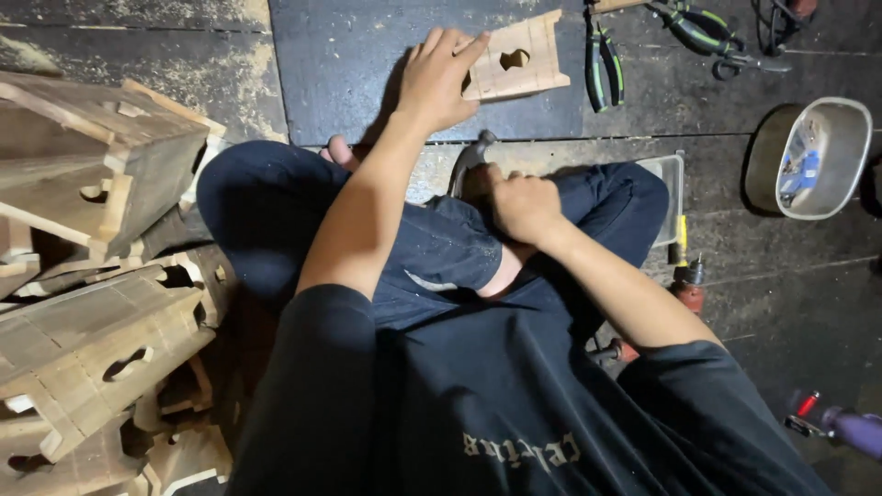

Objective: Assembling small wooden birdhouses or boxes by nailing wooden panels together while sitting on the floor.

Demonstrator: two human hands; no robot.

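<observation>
A person in dark clothes sits cross-legged on a dark floor point(349, 83), seen from above. The left hand point(436, 78) reaches forward, fingers spread flat, touching the near edge of a small wooden panel point(519, 60) with a cut-out hole, which lies on the floor ahead of the knees. The right hand point(524, 207) rests on the lap, closed around the handle of a hammer point(469, 158) whose metal head points forward. Stacked wooden boxes point(92, 276) fill the left side. Green-handled pliers point(604, 69) lie just right of the panel, and a metal tray point(813, 156) sits further right.
</observation>
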